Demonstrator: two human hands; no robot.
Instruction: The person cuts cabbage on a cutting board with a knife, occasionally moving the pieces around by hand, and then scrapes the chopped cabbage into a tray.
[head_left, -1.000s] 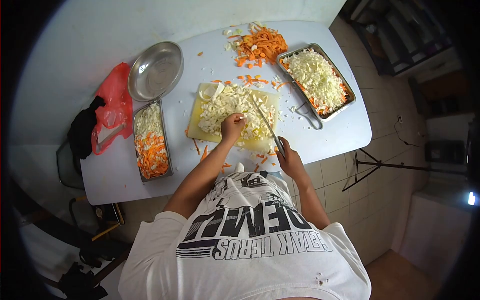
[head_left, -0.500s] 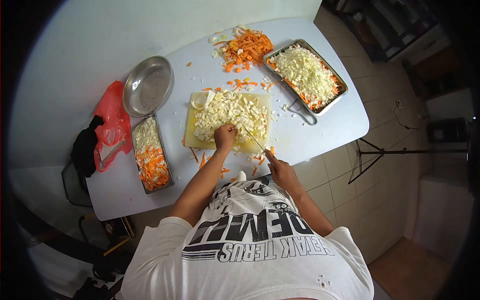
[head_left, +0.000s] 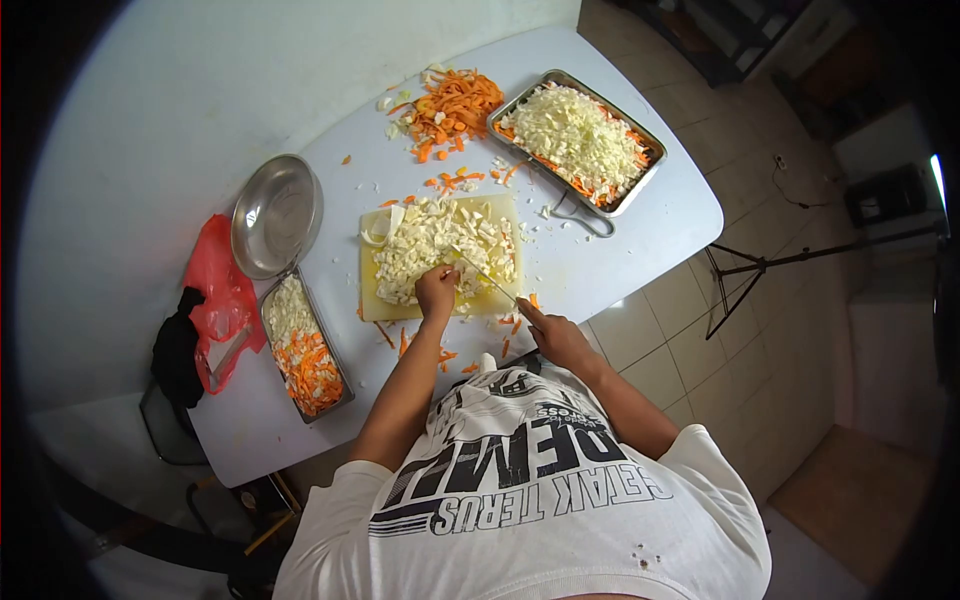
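Chopped white cabbage point(head_left: 425, 240) is heaped over a yellowish cutting board point(head_left: 372, 305). At the heap's near side rests my left hand point(head_left: 436, 290), its fingers curled closed; whatever they hold is hidden. My right hand point(head_left: 553, 335) grips a knife point(head_left: 487, 277) by its handle, off the board's near right corner. The thin blade slants up and left into the cabbage, its tip a little beyond my left fingers. Carrot strips point(head_left: 404, 342) lie scattered between the board and my body.
A metal tray point(head_left: 655, 160) of cabbage and carrot stands at the right, near tongs-like metal handles point(head_left: 595, 230). Carrot peelings point(head_left: 465, 100) are piled at the back. Leftward are a steel bowl point(head_left: 275, 215), a narrower tray point(head_left: 340, 385) and a red plastic bag point(head_left: 222, 290).
The view has turned slightly, so the table appears shifted left and tilted. My hands stay near the board, left fingers closed and right hand still holding the knife.
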